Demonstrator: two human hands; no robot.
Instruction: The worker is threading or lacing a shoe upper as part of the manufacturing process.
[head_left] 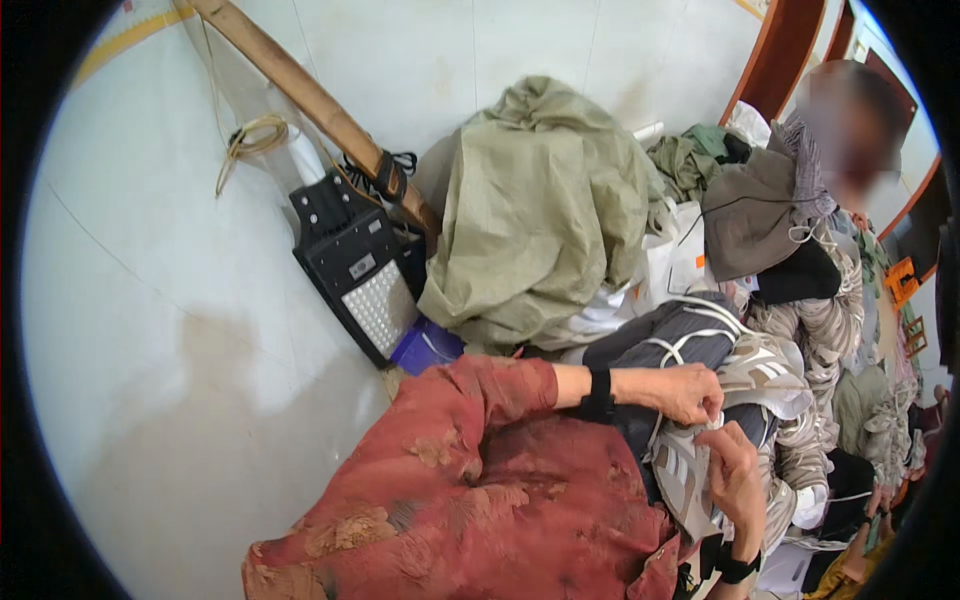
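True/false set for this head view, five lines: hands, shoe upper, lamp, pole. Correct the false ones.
1. The left hand has a black band at its wrist. True.
2. The right hand wears a glove. False: the right hand is bare.
3. A shoe upper with white stripes lies by the right hand. True.
4. The lamp has a red frame. False: the lamp's frame is black.
5. The pole stands right of the green sheet in the picture. False: the pole is to the sheet's left.
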